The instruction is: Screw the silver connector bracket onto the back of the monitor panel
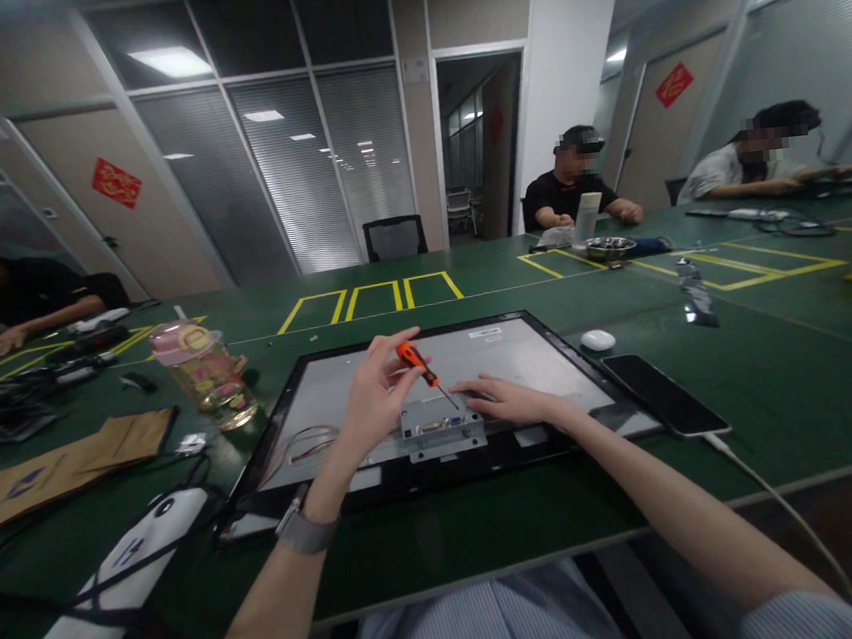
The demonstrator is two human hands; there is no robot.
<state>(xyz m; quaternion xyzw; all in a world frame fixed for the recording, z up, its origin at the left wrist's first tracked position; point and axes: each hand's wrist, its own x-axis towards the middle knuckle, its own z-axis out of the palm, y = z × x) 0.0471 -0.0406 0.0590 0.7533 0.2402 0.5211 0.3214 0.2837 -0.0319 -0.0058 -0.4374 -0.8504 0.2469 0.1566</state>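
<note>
A flat monitor panel (549, 348) lies face down on the green table (778, 376) in front of me, its grey metal back up. A small metal connector bracket (443, 430) sits at its near middle, with thin wires (308, 441) to the left. My left hand (377, 394) is closed around an orange-handled screwdriver (416, 361), whose tip points down at the bracket. My right hand (505, 399) rests flat on the panel just right of the bracket, fingers stretched out and holding nothing.
A black phone (663, 394) with a cable lies right of the panel, a white mouse (598, 340) behind it. A pink-lidded jar (205, 373), brown cardboard (63, 465) and a white device (112, 581) are at left. Three people sit at the far sides.
</note>
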